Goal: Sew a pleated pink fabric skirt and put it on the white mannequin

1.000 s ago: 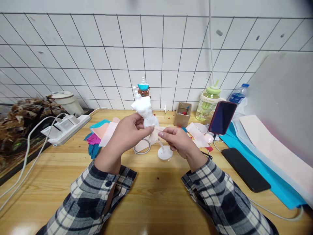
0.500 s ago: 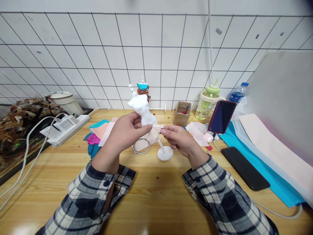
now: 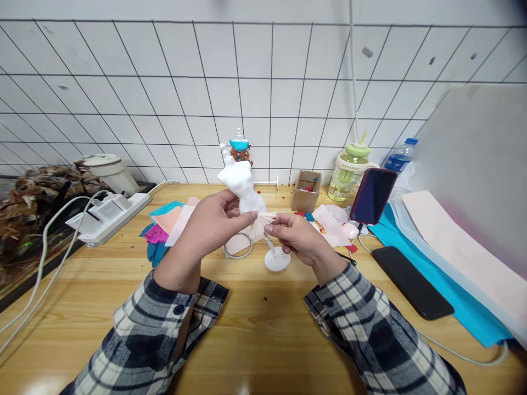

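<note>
My left hand [image 3: 209,219] is closed round the waist of a small white dress form [image 3: 239,181], which leans to the left on its stand. Its thumb presses a pale peach pleated piece [image 3: 259,226], thin like crepe paper or cloth, against the form's lower front. Pinched between thumb and fingers, the right edge of that piece is in my right hand [image 3: 298,236]. The round white base [image 3: 277,259] of the form tilts just below the hands. A thin pale ring [image 3: 250,248], perhaps a tape roll, lies on a pinkish sheet beneath my left hand.
Behind stands a second form with a turquoise top [image 3: 239,145]. Coloured sheets [image 3: 158,233] and a power strip [image 3: 111,216] lie left. A small cardboard box [image 3: 307,192], a drink jug [image 3: 343,178], a propped phone [image 3: 374,196], a flat black phone [image 3: 411,282] and long paper sheets [image 3: 465,236] are right.
The dress form has tipped slightly to the right and turned a little. My right hand has shifted slightly left and down, the pleated piece still in its pinch. My left hand stays in place.
</note>
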`<state>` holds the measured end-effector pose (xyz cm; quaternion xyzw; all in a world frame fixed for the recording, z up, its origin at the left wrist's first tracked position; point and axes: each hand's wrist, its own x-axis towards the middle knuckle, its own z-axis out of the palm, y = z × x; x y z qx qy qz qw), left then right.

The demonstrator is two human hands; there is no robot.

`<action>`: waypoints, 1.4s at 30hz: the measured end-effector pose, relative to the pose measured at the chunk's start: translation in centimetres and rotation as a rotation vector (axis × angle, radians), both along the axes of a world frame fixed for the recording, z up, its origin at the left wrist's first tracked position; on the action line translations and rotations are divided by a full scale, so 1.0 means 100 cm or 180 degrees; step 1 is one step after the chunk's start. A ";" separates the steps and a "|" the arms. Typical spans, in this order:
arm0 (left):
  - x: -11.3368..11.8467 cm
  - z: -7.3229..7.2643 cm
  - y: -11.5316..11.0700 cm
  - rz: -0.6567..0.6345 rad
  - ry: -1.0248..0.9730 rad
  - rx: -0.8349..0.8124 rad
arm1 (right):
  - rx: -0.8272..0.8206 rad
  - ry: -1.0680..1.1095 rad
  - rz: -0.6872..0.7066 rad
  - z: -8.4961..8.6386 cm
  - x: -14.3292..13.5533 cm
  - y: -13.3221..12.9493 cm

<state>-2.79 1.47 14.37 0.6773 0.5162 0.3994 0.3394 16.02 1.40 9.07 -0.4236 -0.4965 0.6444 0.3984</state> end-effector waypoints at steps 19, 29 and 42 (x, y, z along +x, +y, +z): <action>0.007 -0.034 0.002 -0.0158 -0.0073 0.0858 | 0.1487 -0.2372 0.0137 -0.053 0.004 0.026; 0.016 -0.137 -0.014 -0.0818 0.1868 0.1324 | 0.1193 -0.2554 -0.0366 -0.088 0.020 0.058; 0.020 -0.152 0.007 -0.1108 0.2461 0.1058 | 0.1638 -0.2648 -0.0539 -0.097 0.025 0.055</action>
